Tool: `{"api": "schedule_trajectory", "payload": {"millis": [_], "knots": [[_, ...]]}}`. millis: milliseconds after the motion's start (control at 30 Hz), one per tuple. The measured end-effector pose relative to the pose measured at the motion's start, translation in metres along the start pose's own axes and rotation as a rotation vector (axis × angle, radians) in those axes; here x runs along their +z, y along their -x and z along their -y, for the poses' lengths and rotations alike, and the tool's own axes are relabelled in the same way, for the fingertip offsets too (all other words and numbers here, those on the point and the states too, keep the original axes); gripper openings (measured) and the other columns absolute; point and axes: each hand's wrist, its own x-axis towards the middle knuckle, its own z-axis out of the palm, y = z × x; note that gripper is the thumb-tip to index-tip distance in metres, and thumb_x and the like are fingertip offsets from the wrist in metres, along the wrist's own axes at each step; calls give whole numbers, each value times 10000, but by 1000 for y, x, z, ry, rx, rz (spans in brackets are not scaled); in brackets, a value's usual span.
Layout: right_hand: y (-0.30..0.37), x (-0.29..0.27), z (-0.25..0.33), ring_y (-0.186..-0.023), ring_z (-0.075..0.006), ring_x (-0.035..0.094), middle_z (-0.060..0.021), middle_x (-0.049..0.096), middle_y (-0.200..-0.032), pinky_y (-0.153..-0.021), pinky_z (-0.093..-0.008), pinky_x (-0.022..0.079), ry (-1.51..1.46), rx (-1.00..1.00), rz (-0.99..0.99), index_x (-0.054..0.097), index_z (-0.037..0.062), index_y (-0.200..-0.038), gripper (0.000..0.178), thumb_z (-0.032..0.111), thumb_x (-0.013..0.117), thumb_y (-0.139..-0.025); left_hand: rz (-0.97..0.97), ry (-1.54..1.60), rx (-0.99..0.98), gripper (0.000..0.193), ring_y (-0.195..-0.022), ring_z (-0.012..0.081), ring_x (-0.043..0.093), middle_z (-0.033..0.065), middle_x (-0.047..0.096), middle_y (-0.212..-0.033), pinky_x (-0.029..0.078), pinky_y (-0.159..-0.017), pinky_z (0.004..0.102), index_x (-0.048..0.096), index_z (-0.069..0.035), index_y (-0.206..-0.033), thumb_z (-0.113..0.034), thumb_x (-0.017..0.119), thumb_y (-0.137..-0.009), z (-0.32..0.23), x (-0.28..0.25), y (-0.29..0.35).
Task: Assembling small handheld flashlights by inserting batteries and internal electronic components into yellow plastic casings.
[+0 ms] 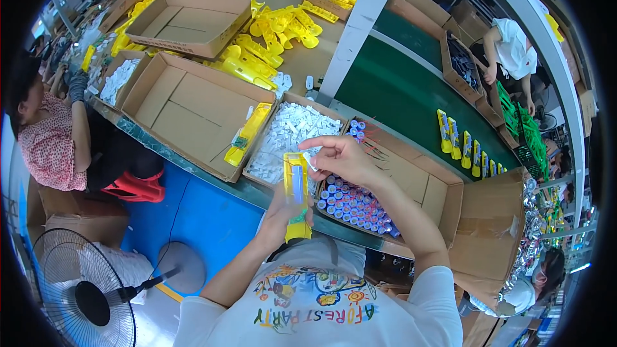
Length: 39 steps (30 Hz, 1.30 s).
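Note:
Upright in front of my chest is a long yellow plastic housing [297, 231], with my left hand [277, 218] closed round its lower half. A bluish cylindrical battery [297, 183] lies in its hollow, and a bit of green board shows lower down. My right hand [350, 159] is beside the housing's top end. Its thumb and fingers pinch what looks like a small white plastic piece [313, 163]. Behind the housing a cardboard box holds many white plastic pieces [292, 125]. Under my right forearm, wrapped batteries [353, 205] with red wires stand packed in another box.
One yellow housing [249, 133] lies in a shallow cardboard tray [186, 99] at left. Yellow parts [276, 29] are heaped farther back. A green conveyor [398, 90] carries a row of yellow housings. A metal post [353, 32] rises nearby. A fan [90, 302] and a seated co-worker [54, 128] are at left.

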Motion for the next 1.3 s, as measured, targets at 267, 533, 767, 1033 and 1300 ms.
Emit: {"api": "schedule_trajectory", "payload": {"millis": [267, 533, 767, 1033, 1300], "knots": [[5, 9, 0, -728, -97, 649, -46, 708, -827, -573, -262, 514, 464, -343, -307, 715, 17, -918, 156, 136, 734, -820, 44, 35, -63, 457, -736, 219, 583, 148, 539, -1007, 521, -667, 368, 302, -85, -1346, -283, 380, -941, 0, 1, -4], [17, 13, -7, -531, -153, 517, -22, 481, -529, -458, -322, 400, 617, -436, -340, 595, 57, -668, 226, 177, 745, -787, 107, -330, 95, 402, -735, 151, 573, 110, 537, -974, 517, -645, 302, 273, -52, -1317, -325, 355, -1033, -4, 12, -5], [23, -1, 10, -616, -135, 495, -40, 521, -767, -530, -274, 396, 848, -638, -409, 582, 42, -752, 202, 146, 753, -773, 80, -300, 30, 270, -695, 132, 559, 88, 530, -936, 492, -618, 274, 342, -21, -1196, -208, 414, -1016, -9, 21, -10], [36, -21, 12, -605, -26, 454, 40, 495, -666, -510, -219, 320, 274, -118, -141, 536, 64, -657, 294, 166, 777, -791, 167, -513, -14, 333, -690, 127, 570, 85, 535, -953, 482, -603, 270, 344, -24, -1231, -248, 448, -1008, -10, 18, -17], [44, -47, 0, -922, -134, 624, -36, 644, -928, -807, -280, 515, 221, -223, -245, 642, 14, -990, 125, 44, 651, -869, 493, -497, 173, 346, -929, 195, 613, 138, 609, -1038, 500, -780, 322, 413, -21, -1264, -217, 485, -990, -30, 29, -42]]}}
